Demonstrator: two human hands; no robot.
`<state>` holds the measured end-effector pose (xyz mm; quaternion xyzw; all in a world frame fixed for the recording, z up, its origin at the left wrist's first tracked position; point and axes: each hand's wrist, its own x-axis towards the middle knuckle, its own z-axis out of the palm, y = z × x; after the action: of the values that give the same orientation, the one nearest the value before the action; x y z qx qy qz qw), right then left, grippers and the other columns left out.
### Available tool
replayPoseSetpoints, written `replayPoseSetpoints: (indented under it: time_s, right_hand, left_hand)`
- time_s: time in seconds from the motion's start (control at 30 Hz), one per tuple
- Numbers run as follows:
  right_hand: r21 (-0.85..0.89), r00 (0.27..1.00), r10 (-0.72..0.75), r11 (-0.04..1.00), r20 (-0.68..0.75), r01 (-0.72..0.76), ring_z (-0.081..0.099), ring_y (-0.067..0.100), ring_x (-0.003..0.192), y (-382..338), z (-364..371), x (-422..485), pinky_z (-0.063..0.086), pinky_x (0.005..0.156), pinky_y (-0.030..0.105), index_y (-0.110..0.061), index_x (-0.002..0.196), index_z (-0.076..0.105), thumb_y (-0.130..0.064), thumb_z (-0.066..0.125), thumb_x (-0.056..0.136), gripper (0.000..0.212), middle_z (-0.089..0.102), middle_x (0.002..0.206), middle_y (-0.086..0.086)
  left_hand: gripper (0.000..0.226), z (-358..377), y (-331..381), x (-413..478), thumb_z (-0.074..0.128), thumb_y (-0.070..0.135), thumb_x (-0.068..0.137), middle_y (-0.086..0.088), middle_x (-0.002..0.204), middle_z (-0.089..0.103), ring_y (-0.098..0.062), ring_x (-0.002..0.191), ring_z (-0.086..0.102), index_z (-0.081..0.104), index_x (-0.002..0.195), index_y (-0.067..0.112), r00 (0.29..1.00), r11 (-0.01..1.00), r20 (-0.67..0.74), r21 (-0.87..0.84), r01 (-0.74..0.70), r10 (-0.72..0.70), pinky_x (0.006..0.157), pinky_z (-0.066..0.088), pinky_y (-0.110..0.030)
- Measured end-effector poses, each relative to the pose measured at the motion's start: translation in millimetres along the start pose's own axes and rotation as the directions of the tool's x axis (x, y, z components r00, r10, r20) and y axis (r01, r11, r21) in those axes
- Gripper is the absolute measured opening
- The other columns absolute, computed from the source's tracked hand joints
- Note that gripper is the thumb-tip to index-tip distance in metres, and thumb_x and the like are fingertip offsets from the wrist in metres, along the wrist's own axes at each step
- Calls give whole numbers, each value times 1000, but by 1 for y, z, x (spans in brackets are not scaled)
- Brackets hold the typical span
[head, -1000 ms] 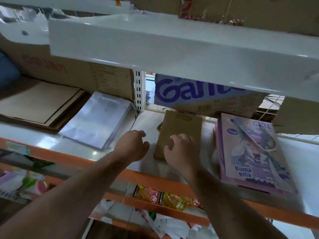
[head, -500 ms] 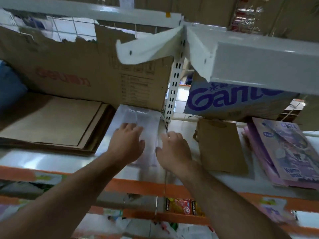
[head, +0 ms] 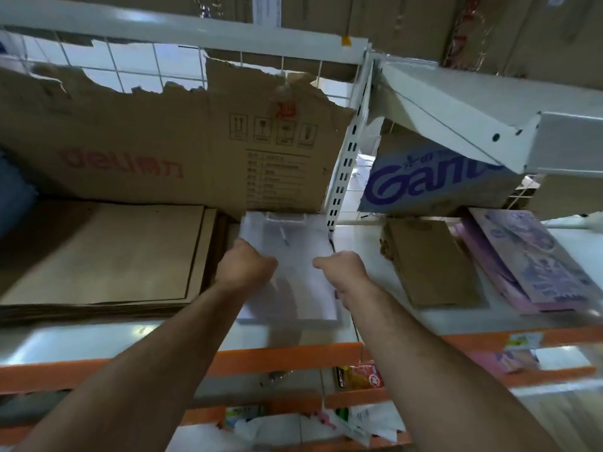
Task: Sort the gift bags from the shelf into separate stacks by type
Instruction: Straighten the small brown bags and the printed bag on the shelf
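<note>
A stack of white gift bags (head: 293,256) lies flat in the middle of the shelf (head: 98,337). My left hand (head: 246,265) grips its left edge and my right hand (head: 342,269) grips its right edge, fingers curled under and hidden. Left of it lies a stack of large brown paper bags (head: 107,256). To the right a small brown paper bag (head: 430,265) lies flat, and beyond it a stack of pink and purple cartoon gift bags (head: 528,259).
A torn cardboard box (head: 163,141) stands behind the stacks, and a purple-lettered box (head: 434,181) sits at the back right. A white upright post (head: 346,158) divides the shelf. An upper white shelf (head: 489,112) overhangs on the right. Snack packets (head: 359,376) lie below the orange shelf edge.
Both hands moved left from the small brown bag to the white bags, first lying flat on them, and now grip the stack's two side edges. The view has shifted left and up.
</note>
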<state>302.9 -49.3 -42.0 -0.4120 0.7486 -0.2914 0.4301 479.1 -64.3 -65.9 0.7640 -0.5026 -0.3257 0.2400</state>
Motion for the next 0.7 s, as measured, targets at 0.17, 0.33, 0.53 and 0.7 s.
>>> replayPoseSetpoints:
  time_s: [0.17, 0.33, 0.53, 0.7]
  right_hand:
    - [154, 992, 118, 980, 38, -123, 66, 35, 101, 4, 2, 2, 58, 88, 51, -3, 122, 59, -28, 74, 69, 61, 67, 113, 16]
    - [162, 978, 146, 972, 146, -169, 64, 31, 96, 6, -1, 4, 57, 86, 44, -1, 111, 59, -19, 72, 72, 45, 63, 103, 16]
    - [198, 983, -25, 980, 180, -11, 67, 36, 107, 23, -23, 21, 54, 96, 56, -13, 93, 60, -3, 66, 76, 20, 68, 115, 20]
    - [414, 934, -339, 871, 113, 266, 69, 29, 103, 20, -42, 17, 57, 91, 44, -18, 105, 62, 13, 60, 86, 36, 73, 107, 9]
  left_hand:
    - [31, 1, -13, 1, 73, 28, 83, -3, 86, 61, -19, 74, 62, 53, 101, 12, 997, 990, -5, 119, -74, 75, 54, 44, -28]
    - [17, 2, -6, -4, 73, 27, 79, -6, 73, 69, -20, 67, 67, 67, 79, 10, 998, 997, 45, 57, -45, 43, 53, 48, -26]
    - [32, 6, -3, -16, 81, 24, 73, -15, 83, 72, -29, 74, 71, 67, 93, 3, 988, 958, 125, -260, 120, -90, 62, 56, -34]
    - [71, -4, 19, -26, 84, 24, 57, -8, 108, 70, -27, 92, 71, 56, 121, 14, 999, 820, 34, -572, 12, 9, 81, 61, -48]
